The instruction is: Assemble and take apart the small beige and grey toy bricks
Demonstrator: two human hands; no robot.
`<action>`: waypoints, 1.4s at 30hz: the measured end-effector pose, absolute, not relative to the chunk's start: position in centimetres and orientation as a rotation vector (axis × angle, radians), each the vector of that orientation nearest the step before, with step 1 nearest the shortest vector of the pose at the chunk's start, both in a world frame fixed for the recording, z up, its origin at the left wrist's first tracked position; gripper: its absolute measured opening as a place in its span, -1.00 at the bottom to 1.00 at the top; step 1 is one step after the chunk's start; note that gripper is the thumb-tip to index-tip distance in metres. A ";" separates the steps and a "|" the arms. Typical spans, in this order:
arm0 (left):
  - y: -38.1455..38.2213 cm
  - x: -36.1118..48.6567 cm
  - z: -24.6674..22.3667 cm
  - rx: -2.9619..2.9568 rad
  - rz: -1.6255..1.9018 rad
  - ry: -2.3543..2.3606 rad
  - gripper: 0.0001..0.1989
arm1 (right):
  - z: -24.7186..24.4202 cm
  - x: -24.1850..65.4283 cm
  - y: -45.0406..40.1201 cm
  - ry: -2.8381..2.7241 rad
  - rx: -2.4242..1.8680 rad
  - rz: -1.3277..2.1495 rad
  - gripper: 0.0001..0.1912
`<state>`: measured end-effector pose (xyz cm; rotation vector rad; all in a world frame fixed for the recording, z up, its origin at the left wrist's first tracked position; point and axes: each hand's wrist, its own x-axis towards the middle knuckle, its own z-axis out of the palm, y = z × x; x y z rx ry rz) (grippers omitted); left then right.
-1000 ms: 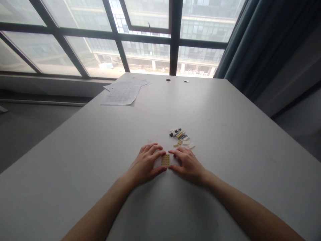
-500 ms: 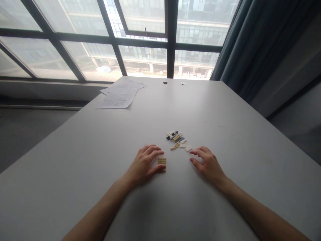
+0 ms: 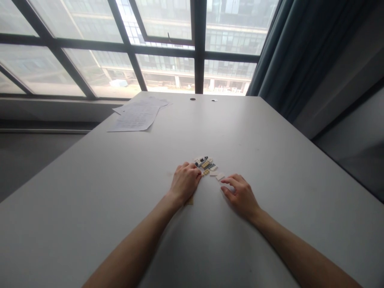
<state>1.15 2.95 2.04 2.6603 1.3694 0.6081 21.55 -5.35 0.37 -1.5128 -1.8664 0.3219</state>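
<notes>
My left hand (image 3: 186,179) is at the left edge of a small pile of building bricks (image 3: 205,163), its fingers curled together at a small tan brick (image 3: 206,172). Whatever it grips is too small to make out. Under its wrist, a tan studded plate (image 3: 190,201) lies partly hidden. To the right, my right hand (image 3: 240,195) rests on the table with thumb and fingers apart, holding nothing. Its fingertips are close to a flat white piece (image 3: 220,176). Dark, grey, white and tan pieces make up the pile.
The white table (image 3: 186,138) extends to the windows. Printed sheets of paper (image 3: 136,118) lie at its far left. Two round holes sit near the far edge, one of them a dark hole (image 3: 193,99). A dark curtain (image 3: 276,60) hangs at the right.
My left hand has moved forward from the tan plate to the pile, and its fingers have closed. The whole view has shifted slightly; my right hand keeps its open pose.
</notes>
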 end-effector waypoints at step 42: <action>-3.9 0.2 2.5 2.474 1.293 0.653 -0.92 | 1.3 18.0 -8.3 -1.837 -0.838 0.292 -0.88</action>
